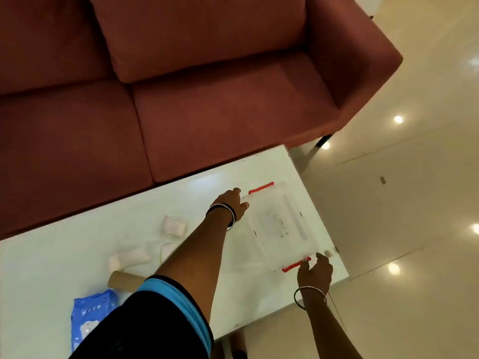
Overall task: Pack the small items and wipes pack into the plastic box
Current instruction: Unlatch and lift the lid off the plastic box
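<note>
Left hand (233, 202) fingers curl on the plastic box's (282, 226) far corner, right hand (315, 270) pinches the near red latch (295, 265). Box sits at the table's (77, 255) right end, wipes pack (90, 314) far left. Yank that latch and it'll probably skid off.

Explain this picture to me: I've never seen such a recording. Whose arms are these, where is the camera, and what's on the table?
One camera, worn on a person's head, looks down at their own bare hands. The left hand and right hand each touch an end of a clear box with red latches, lid on, on a white table. Left of it lie white packets, a cardboard tube and a blue wipes pack. Nothing is lifted. A red sofa stands behind.
</note>
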`<state>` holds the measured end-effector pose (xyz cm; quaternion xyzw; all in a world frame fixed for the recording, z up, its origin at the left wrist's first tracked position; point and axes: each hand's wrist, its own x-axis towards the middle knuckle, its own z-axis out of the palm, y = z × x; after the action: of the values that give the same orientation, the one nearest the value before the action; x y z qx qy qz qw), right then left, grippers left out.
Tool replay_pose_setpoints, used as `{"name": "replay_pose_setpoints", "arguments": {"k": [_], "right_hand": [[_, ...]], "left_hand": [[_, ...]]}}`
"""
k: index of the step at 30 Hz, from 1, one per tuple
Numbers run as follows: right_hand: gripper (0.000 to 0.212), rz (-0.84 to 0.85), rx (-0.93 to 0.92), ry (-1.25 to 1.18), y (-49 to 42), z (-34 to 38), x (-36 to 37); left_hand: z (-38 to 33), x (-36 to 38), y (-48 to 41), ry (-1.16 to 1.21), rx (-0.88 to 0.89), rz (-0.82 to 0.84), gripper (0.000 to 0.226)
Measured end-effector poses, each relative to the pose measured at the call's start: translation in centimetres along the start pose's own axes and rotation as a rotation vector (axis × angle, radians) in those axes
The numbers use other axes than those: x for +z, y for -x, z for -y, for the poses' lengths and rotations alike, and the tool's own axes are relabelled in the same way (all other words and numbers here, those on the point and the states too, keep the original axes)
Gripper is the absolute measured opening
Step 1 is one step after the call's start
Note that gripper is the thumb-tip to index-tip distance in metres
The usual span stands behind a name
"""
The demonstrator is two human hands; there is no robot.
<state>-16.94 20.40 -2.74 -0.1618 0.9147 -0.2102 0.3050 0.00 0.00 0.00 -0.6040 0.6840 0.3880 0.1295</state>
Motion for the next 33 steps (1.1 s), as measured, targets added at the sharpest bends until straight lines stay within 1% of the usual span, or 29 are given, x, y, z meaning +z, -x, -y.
{"name": "replay_pose_setpoints", "arguments": {"k": [2,4,6,9,12,14,18,20,22,25,29,33], "right_hand": [[0.053,0.028,0.117,-0.08,-0.4,-0.3,0.6],[0.051,0.083,0.189,-0.118,-1.2,-0.9,1.3],[0.04,0.13,0.178,-0.11,-1.9,-1.6,2.0],[0.033,0.12,0.145,-0.123,-3.1,-2.2,3.0],[0.027,0.103,0.155,-0.173,-3.6,-2.7,3.5],[0.027,0.09,0.171,-0.193,-3.7,-2.7,3.3],[0.025,0.032,0.142,-0.209,-3.5,-2.7,2.1],[0.021,0.014,0.092,-0.23,-2.7,-2.4,1.2],[0.024,0.006,0.033,-0.227,-2.0,-1.9,0.5],[0.025,0.052,-0.039,-0.24,-0.8,-1.8,0.2],[0.016,0.12,-0.094,-0.239,1.4,-2.3,1.1],[0.02,0.181,-0.174,-0.195,3.8,-2.9,3.0]], "left_hand": [[-0.3,0.5,-1.2,0.062,-0.002,0.033,0.064],[-0.6,1.0,-2.8,0.151,-0.005,0.066,0.071],[-1.0,1.8,-4.3,0.232,-0.01,0.101,0.075],[-1.2,2.9,-6.0,0.305,-0.021,0.113,0.071],[-0.8,3.8,-6.6,0.344,-0.017,0.047,0.061],[-0.1,4.2,-6.1,0.38,-0.014,0.016,0.057],[2.6,5.1,-2.8,0.469,0.001,-0.049,0.053],[4.3,5.7,-0.2,0.521,-0.014,-0.101,0.049],[6.0,6.6,2.7,0.573,-0.039,-0.154,0.045],[8.7,8.1,7.5,0.638,-0.08,-0.202,0.041],[12.3,10.2,13.1,0.687,-0.18,-0.257,0.038],[15.9,12.5,17.2,0.713,-0.271,-0.307,0.03]]}}
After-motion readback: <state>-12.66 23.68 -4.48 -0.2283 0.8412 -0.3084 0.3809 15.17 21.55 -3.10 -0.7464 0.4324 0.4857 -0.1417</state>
